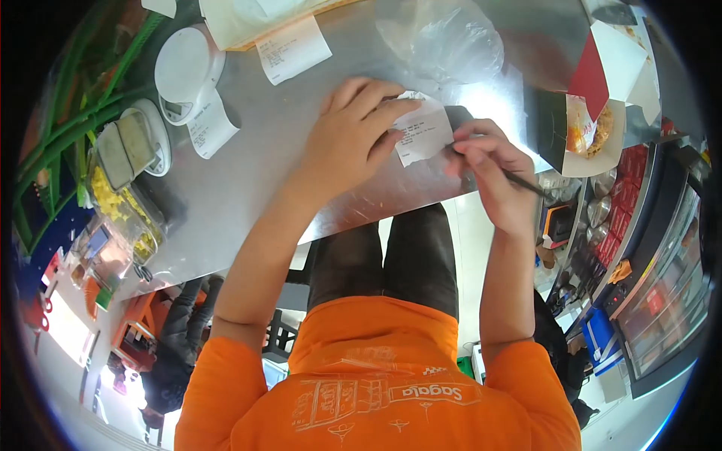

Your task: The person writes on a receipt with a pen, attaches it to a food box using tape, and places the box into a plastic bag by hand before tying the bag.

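Observation:
My left hand point(352, 139) lies with its fingers spread, the fingertips resting on the left part of a small printed receipt point(427, 129). The receipt is flat on the steel table point(263, 158). In the fingers of my right hand point(498, 169) is a dark pen point(530, 186), its back end pointing down to the right. The pen's tip is beside the receipt's right edge; whether it touches the paper, I cannot tell.
A clear plastic bag point(451, 41) lies beyond the receipt. Food fills an open carton point(590, 139) at the right. At the left are a white round scale point(183, 71), another receipt point(212, 128) and a container of yellow pieces point(113, 199). One more receipt point(293, 51) is near the far edge.

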A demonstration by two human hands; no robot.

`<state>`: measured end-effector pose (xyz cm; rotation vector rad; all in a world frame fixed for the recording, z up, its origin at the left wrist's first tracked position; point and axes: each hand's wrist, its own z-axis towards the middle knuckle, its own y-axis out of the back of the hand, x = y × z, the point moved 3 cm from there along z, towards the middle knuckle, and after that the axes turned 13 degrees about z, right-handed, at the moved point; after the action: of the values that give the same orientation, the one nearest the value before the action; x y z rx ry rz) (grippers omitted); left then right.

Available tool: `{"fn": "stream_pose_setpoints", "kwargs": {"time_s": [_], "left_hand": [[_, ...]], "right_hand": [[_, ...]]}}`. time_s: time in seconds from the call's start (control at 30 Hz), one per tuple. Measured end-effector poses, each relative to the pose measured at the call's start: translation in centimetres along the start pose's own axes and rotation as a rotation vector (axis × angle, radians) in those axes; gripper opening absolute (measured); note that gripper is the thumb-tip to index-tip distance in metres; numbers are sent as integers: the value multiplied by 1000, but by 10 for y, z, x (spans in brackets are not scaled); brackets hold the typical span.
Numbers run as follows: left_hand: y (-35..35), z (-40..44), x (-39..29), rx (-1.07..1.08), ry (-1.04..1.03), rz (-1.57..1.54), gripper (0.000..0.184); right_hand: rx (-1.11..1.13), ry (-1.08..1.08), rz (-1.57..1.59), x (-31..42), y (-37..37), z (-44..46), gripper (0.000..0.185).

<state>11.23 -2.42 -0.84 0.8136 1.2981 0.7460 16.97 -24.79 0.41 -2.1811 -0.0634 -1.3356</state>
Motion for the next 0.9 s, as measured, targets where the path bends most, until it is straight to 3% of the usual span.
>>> {"fn": "stream_pose_setpoints", "kwargs": {"time_s": [0.03, 0.17, 0.27, 0.3, 0.4, 0.53, 0.9], "left_hand": [[2, -1, 1, 9, -3, 20, 48], [3, -4, 5, 14, -3, 36, 55], [-2, -6, 8, -10, -4, 44, 58], [-3, -6, 9, -27, -2, 41, 58], [-6, -6, 9, -73, 0, 30, 58], [-9, -9, 10, -121, 6, 27, 57], [-17, -11, 16, -187, 11, 4, 53]], "right_hand": [[36, -33, -19, -7, 2, 5, 13], [138, 169, -288, -23, 5, 15, 17], [246, 397, -736, 4, -31, 19, 16], [240, 522, -775, 2, -37, 23, 17], [276, 628, -855, -4, -55, 25, 17], [235, 454, -738, -35, -41, 36, 14], [263, 475, -717, -44, -37, 38, 14]]}}
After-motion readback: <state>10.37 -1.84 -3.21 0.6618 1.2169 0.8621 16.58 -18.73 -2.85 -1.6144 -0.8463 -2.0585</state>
